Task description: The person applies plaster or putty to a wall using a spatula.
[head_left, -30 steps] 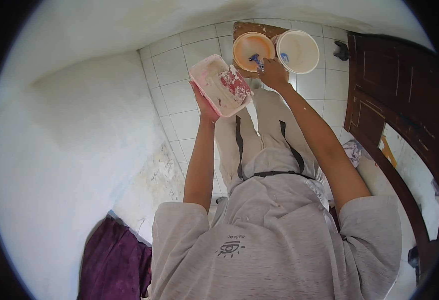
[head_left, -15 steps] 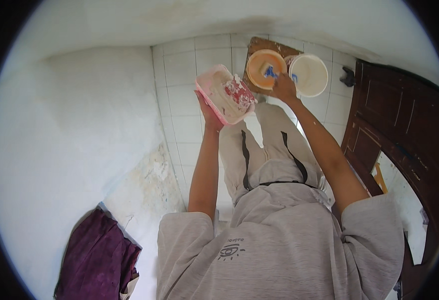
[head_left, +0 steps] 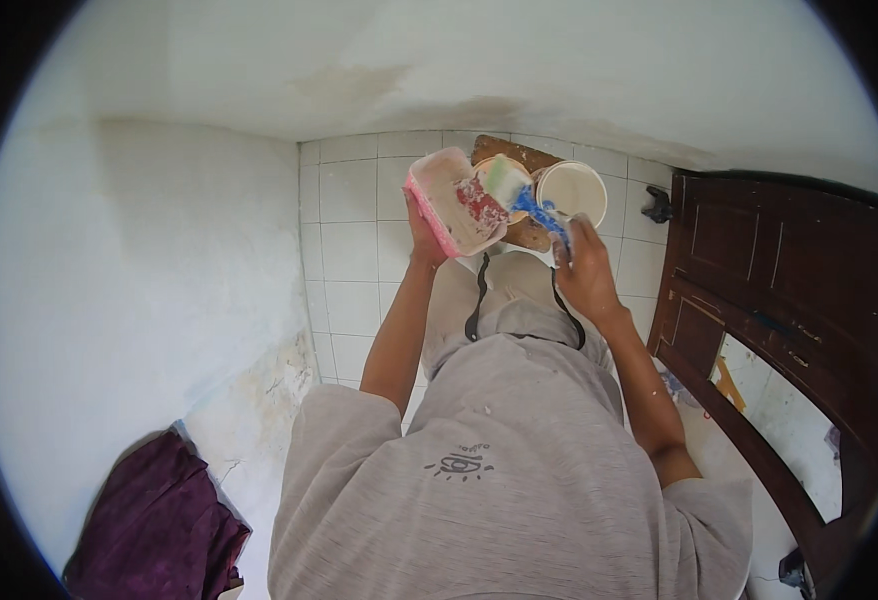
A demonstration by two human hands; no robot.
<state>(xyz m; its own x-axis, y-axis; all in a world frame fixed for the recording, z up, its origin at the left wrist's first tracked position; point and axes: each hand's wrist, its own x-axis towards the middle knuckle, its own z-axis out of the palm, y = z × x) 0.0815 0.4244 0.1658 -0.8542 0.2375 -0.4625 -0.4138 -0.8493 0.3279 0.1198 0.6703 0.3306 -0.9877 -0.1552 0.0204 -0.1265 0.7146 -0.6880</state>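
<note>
Brush (blue-handled) in right fingers

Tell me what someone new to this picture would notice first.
Probably the blue-handled tool with a pale head, near the center top, held in the right hand. Just left of it, the left hand holds a pink tray with crusty red and whitish patches. Away from the hands, the dark purple cloth stands out at lower left against the pale wall.

pink-sided tray at twelve o'clock, blue-handled brush, purple cloth at eight, dark brown woodwork at three
</note>
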